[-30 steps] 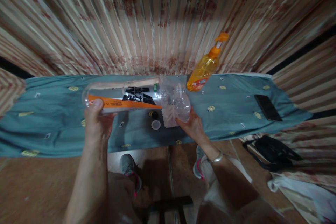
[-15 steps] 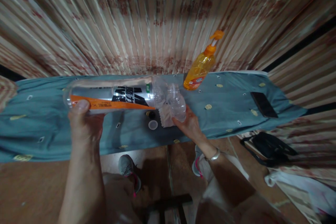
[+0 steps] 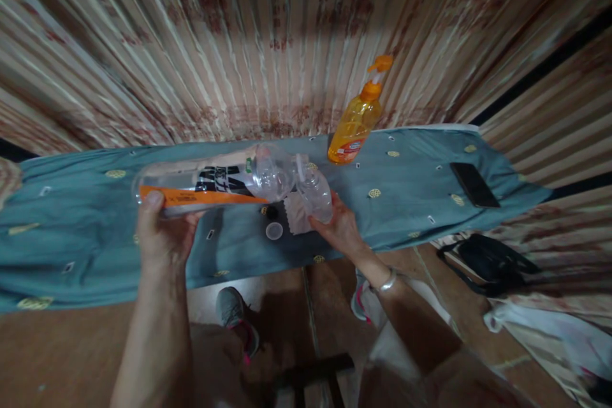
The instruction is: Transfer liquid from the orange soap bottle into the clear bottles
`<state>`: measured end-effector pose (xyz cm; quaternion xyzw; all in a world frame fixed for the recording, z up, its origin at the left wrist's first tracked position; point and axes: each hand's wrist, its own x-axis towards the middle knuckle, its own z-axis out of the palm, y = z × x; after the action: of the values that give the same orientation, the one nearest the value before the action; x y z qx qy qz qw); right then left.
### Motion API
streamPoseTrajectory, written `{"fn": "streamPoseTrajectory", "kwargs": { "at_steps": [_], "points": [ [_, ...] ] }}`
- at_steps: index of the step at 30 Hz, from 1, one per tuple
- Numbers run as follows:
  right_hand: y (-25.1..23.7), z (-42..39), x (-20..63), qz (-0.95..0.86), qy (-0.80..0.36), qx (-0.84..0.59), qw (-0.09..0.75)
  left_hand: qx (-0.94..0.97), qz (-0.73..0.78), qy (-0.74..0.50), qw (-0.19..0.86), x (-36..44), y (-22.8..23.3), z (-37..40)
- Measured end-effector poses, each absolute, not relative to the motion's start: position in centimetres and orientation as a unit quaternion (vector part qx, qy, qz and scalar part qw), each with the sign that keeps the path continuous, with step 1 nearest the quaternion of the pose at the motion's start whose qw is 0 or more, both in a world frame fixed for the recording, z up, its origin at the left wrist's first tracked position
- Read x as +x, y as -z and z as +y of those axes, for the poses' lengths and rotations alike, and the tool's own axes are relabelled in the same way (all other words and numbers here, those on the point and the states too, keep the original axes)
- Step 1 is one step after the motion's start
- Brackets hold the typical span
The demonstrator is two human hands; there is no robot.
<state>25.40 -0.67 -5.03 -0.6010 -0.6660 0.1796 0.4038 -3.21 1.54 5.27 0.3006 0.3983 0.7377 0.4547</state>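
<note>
My left hand (image 3: 165,223) is closed around the lower end of a large clear plastic bottle (image 3: 224,178) with an orange, black and silver label. The bottle lies tilted nearly level, its neck toward the right. My right hand (image 3: 338,226) grips a small clear plastic container (image 3: 313,194) whose mouth is close to the bottle's neck. I cannot tell whether the two touch. Beneath them on the cloth are a small clear round lid (image 3: 274,231), a dark cap (image 3: 271,211) and a pale cloth with a scalloped edge (image 3: 296,213).
An orange pump bottle (image 3: 351,127) stands near the back edge of the table with the teal cloth (image 3: 392,217). A black phone (image 3: 475,185) lies at the right. Behind hangs a pleated curtain (image 3: 268,44). A stool (image 3: 313,370) and a black bag (image 3: 488,261) are below.
The large bottle has shifted slightly right and turned in my left hand. The small container in my right hand has tilted a little. The whole view has moved slightly.
</note>
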Motion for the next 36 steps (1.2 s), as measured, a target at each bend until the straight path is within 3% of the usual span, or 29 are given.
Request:
{"fn": "streamPoseTrajectory", "kwargs": {
  "at_steps": [10, 20, 36],
  "points": [
    [4.4, -0.7, 25.2, -0.659, -0.200, -0.591, 0.420, 0.271, 0.420, -0.702, 0.507, -3.5, -2.0, 2.0],
    [4.2, -0.9, 25.4, -0.657, -0.196, -0.591, 0.424, 0.164, 0.439, -0.678, 0.566, -2.1, -1.5, 2.0],
    [3.9, -0.8, 25.4, -0.642, -0.214, -0.611, 0.411, 0.161, 0.467, -0.634, 0.596, -2.2, 0.0, 1.6]
  ]
}}
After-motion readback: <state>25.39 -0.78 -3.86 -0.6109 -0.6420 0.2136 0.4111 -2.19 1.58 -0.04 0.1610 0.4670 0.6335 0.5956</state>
